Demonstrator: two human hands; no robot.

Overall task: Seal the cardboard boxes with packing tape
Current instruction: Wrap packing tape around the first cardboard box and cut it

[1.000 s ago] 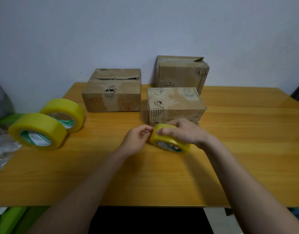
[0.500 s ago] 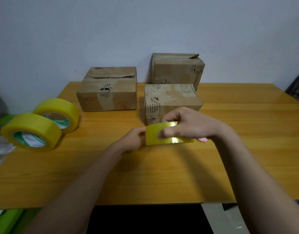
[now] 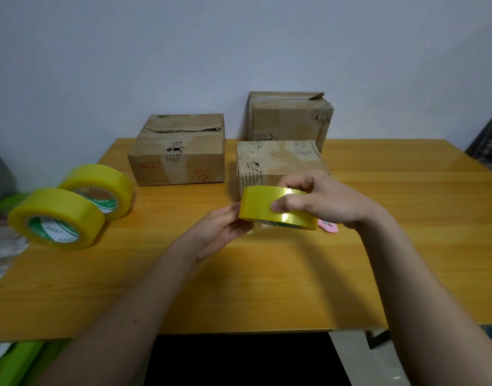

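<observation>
While three cardboard boxes stand at the far side of the wooden bench (image 3: 267, 288), a roll of yellow packing tape (image 3: 264, 207) is held above the bench surface in both hands. The right hand (image 3: 322, 201) is curled over the roll from above, with the thumb pressed on the outer face. The left hand (image 3: 219, 232) is placed at the roll's left edge, fingers bent against it from below. The nearest box (image 3: 278, 160) is seen directly behind the held roll; a wider box (image 3: 180, 151) is set to its left, and a taller box (image 3: 289, 118) is stood behind it against the wall. Two further tape rolls, one nearer (image 3: 55, 218) and one farther (image 3: 98, 183), are stood on edge, touching, at the left of the bench. A small pink object (image 3: 328, 227) is partly visible on the bench below the right hand; its nature cannot be told
</observation>
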